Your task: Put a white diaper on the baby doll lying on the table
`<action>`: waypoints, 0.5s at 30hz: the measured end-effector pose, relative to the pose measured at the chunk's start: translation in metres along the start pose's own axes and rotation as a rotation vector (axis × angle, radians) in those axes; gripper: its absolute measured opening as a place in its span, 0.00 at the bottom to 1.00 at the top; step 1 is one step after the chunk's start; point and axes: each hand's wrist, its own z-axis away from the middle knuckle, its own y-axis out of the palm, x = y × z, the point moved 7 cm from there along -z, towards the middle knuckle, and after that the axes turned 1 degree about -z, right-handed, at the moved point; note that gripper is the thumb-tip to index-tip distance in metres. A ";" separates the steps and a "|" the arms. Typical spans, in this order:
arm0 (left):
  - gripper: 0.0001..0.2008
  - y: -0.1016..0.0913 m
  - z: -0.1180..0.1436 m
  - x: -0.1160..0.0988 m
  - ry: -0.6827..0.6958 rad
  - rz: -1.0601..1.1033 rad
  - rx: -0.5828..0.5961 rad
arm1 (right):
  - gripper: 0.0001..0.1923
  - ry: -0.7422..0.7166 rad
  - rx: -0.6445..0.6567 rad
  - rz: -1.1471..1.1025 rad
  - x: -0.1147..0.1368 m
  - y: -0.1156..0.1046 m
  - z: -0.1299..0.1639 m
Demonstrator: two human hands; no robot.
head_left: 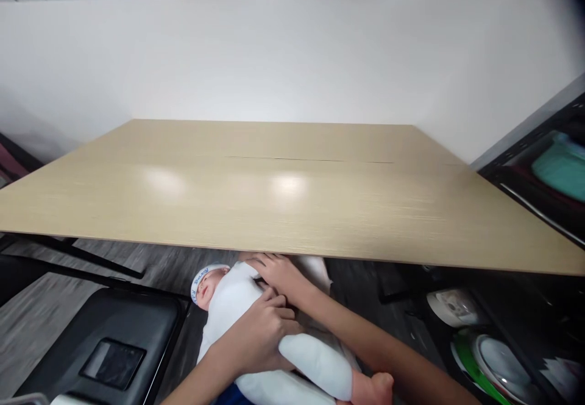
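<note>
A baby doll [237, 298] in a white outfit and a white cap with blue lettering lies below the table's front edge, its head to the left and its bare foot [379, 387] at lower right. My left hand [269, 326] rests at the doll's middle, fingers curled onto its body between the torso and the raised white leg [315, 356]. Just beyond it, my right hand [276, 274] reaches across and closes over the doll's arm near the chest. The table edge partly covers the doll's far arm. Exactly what lies under my fingertips is hidden.
A wide wooden table [292, 210] spans the view, against a white wall. At lower left is a black chair [155, 320] with a dark phone [113, 363] on it. Several dishes, one a green-rimmed bowl [470, 356], sit on a dark shelf at lower right.
</note>
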 end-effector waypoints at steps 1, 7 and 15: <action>0.14 0.002 0.002 -0.002 -0.002 -0.019 0.016 | 0.24 0.001 0.033 0.026 0.001 0.006 -0.008; 0.18 0.009 0.016 -0.013 -0.034 -0.062 0.036 | 0.14 -0.078 0.112 0.034 0.022 0.010 -0.025; 0.14 -0.016 0.048 -0.056 0.168 -0.057 -0.112 | 0.20 -0.133 0.015 -0.059 0.070 -0.056 0.000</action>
